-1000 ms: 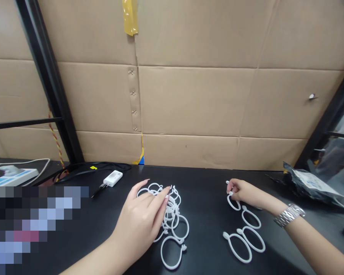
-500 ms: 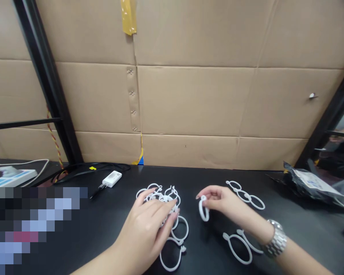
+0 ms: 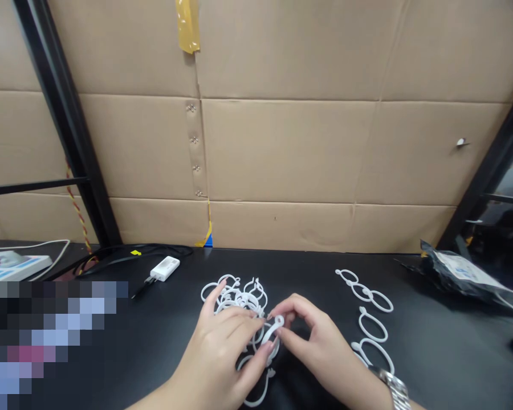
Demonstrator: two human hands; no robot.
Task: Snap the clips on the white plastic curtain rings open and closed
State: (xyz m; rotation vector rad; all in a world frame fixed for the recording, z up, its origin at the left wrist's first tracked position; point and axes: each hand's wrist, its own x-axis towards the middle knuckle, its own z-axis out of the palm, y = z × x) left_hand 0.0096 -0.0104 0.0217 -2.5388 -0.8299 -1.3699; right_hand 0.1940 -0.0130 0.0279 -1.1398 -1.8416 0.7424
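My left hand (image 3: 226, 344) is over a pile of white open rings (image 3: 239, 299), its index finger stretched out. Between its thumb and middle fingers is one white plastic ring (image 3: 273, 330), seen nearly edge-on. My right hand (image 3: 320, 344), with a metal watch at the wrist, pinches the same ring near its small knobbed end. Below the hands another ring (image 3: 260, 393) lies open on the black table. At the right, several rings form a column, among them a single ring (image 3: 373, 326) and a lower one (image 3: 382, 348) partly hidden by my right wrist.
A white adapter (image 3: 166, 268) with a black plug lies at the back left. Further left is a power strip (image 3: 21, 266). A black plastic bag (image 3: 457, 278) rests at the right. Cardboard panels (image 3: 282, 154) stand behind the table, between black metal posts.
My right hand has moved left, carrying the ring to my left hand, which now grips it too. The rings on the right, formerly behind my forearm, show more fully.
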